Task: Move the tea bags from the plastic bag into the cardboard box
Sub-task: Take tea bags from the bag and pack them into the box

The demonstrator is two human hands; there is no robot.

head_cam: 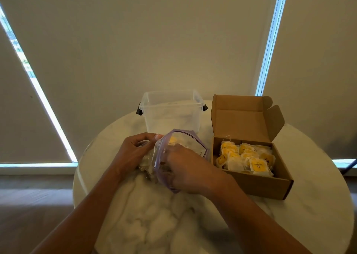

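A round white desk held a bag of clear plastic near the middle and a brown box just to the right of it. The box was open, with its lid standing up at the back. Many tea bags with yellow tags lay in a heap inside it. A few more yellow tea bags showed through the top of the bag, so the job looked well along but not done. The left hand pinched the left edge of the bag and held its mouth up and open. The right hand was reached into the bag. Its fingers were blurred behind the plastic, so it could not be told if they were around a tea bag or not. This looked like the step of picking up more tea bags from inside the bag. The next move would likely need the right hand to grab some, pull out past the rim without catching on it, and go over to the box to let them drop. The left hand would need to keep the bag from sliding. A clear tub stood behind the bag.
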